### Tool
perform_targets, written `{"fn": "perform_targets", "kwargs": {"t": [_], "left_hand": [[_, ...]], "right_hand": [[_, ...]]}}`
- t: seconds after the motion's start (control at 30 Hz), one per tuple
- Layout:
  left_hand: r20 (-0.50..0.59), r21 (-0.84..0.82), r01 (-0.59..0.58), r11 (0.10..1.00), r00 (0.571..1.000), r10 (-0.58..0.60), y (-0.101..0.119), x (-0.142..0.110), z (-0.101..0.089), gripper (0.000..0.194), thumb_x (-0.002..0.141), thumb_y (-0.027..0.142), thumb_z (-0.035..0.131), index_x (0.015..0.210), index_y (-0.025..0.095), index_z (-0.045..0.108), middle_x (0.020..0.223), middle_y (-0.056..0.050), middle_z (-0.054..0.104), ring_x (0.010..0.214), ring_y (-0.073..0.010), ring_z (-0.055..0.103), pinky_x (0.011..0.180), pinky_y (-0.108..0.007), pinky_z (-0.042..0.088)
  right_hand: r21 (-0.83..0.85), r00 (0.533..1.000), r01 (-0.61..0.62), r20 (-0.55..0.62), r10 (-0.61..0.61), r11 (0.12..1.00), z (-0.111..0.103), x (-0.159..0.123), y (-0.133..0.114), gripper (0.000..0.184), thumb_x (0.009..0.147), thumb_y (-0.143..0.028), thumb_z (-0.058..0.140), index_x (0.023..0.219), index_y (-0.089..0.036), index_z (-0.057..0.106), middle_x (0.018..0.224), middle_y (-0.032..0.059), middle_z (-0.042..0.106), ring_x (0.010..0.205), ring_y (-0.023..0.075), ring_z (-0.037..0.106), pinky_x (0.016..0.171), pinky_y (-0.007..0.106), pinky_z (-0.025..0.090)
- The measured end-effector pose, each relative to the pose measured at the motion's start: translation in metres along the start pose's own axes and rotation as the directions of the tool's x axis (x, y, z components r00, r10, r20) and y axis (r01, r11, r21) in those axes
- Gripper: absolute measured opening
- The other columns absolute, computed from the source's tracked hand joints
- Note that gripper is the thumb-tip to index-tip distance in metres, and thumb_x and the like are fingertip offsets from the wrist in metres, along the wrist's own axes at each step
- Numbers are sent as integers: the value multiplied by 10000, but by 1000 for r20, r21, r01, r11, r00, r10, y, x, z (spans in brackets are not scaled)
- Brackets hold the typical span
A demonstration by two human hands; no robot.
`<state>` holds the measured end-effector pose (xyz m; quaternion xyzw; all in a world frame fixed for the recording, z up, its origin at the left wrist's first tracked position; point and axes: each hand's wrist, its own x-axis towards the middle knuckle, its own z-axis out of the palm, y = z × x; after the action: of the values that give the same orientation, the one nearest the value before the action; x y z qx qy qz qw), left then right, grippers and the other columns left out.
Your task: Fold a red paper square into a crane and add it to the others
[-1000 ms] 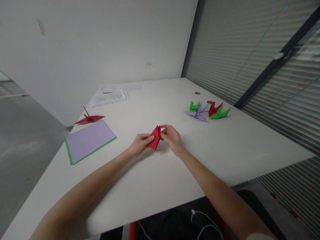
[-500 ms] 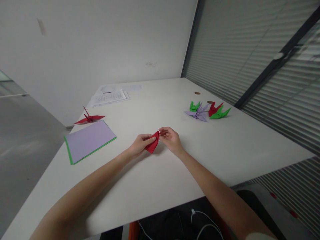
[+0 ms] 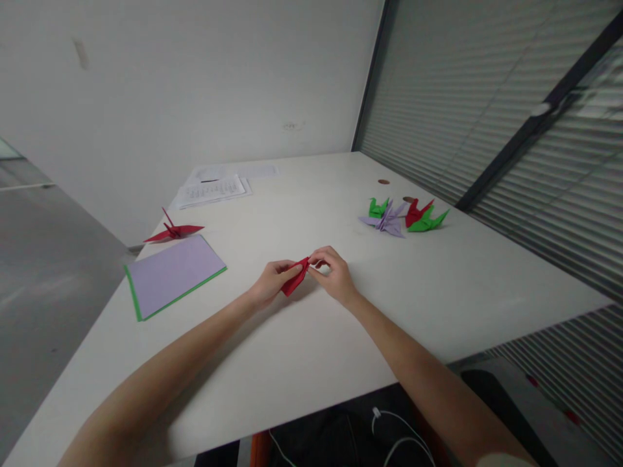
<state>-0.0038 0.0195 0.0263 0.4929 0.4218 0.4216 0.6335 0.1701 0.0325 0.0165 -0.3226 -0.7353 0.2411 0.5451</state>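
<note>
A folded red origami paper (image 3: pixel 293 281) is held just above the white table, in front of me. My left hand (image 3: pixel 270 281) grips its left side, thumb on top and fingers behind. At the paper's upper right tip, my right hand (image 3: pixel 333 275) has thumb and forefinger closed on the edge. The inner folds at that tip are too small to make out. To the left lies a finished red paper crane (image 3: pixel 175 231), just behind a stack of lilac and green paper sheets (image 3: pixel 176 274).
Several paper cranes in green, lilac and red stand in a group at the right, the lilac crane (image 3: pixel 387 220) foremost. Printed sheets (image 3: pixel 214 189) lie at the table's far left. Window blinds (image 3: pixel 467 117) run along the right side. White cables (image 3: pixel 409 441) hang below the table's front edge.
The red paper has turned and tipped in my left hand, its lower point swinging left, so less of its face shows. My right thumb and forefinger have closed in on its upper tip.
</note>
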Motion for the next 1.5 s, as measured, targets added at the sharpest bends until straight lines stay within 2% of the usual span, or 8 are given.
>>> {"fn": "perform_targets", "kwargs": {"t": [0.1, 0.27, 0.37, 0.5, 0.7, 0.87, 1.17, 1.5], "left_hand": [[3, 41, -34, 999, 999, 33, -2, 0, 0, 447, 697, 496, 728, 901, 102, 678, 689, -36, 633, 563, -93, 544, 521, -215, 425], [9, 9, 1, 1000, 1000, -1, -4, -1, 3, 498, 695, 523, 721, 950, 104, 637, 808, -79, 660, 682, -160, 640, 588, -288, 538], [15, 29, -2, 1000, 1000, 1, -3, -2, 4, 509, 700, 530, 713, 956, 98, 632, 756, -69, 654, 665, -164, 640, 527, -252, 519], [23, 62, -11, 998, 1000, 10, -1, -2, 3, 498, 715, 517, 706, 960, 88, 642, 694, -53, 651, 614, -134, 614, 488, -209, 470], [24, 36, -3, 999, 1000, 2, 0, -2, 2, 512, 689, 521, 726, 953, 90, 644, 695, -53, 655, 612, -132, 608, 491, -212, 449], [22, 53, 3, 999, 1000, -4, 0, -2, 3, 512, 696, 520, 720, 957, 87, 640, 696, -56, 653, 611, -127, 603, 503, -214, 451], [68, 102, 20, 995, 997, -27, 3, -2, 0, 494, 705, 524, 709, 928, 89, 640, 669, -54, 659, 503, -93, 552, 455, -204, 401], [73, 46, 46, 998, 996, -49, 2, -3, 0, 481, 672, 505, 747, 898, 95, 634, 691, -78, 683, 580, -136, 621, 527, -237, 467]], "right_hand": [[-94, 998, 59, 14, -58, 994, -2, 1, -1, 79, 793, -145, 639, 826, -213, 618, 830, 31, 572, 762, 156, 548, 642, 299, 475], [-142, 997, 70, 25, -67, 987, -5, 1, -1, 60, 801, -154, 638, 824, -209, 627, 837, 35, 553, 769, 159, 537, 656, 299, 462], [-127, 997, 73, 45, -68, 989, -5, 1, -2, 37, 816, -170, 627, 818, -207, 631, 813, 32, 557, 739, 153, 531, 653, 294, 458], [-78, 999, 12, 37, -9, 997, -6, 1, -1, 14, 806, -218, 655, 818, -217, 649, 789, 25, 577, 718, 153, 545, 658, 300, 468], [58, 994, -111, 17, 110, 992, -3, 0, 7, 97, 790, -300, 673, 807, -205, 666, 791, 31, 597, 708, 148, 581, 629, 290, 492], [103, 989, -148, 23, 146, 984, -1, -1, 10, 103, 764, -288, 688, 778, -196, 643, 774, 19, 587, 690, 138, 583, 617, 277, 495], [80, 987, -117, 120, 107, 990, -12, 3, 6, 63, 783, -259, 668, 769, -201, 686, 782, 38, 641, 731, 152, 607, 658, 296, 504], [-14, 995, -55, 86, 56, 998, -12, 3, 5, 52, 790, -249, 666, 779, -209, 698, 740, 34, 631, 655, 145, 583, 612, 294, 496]]}}
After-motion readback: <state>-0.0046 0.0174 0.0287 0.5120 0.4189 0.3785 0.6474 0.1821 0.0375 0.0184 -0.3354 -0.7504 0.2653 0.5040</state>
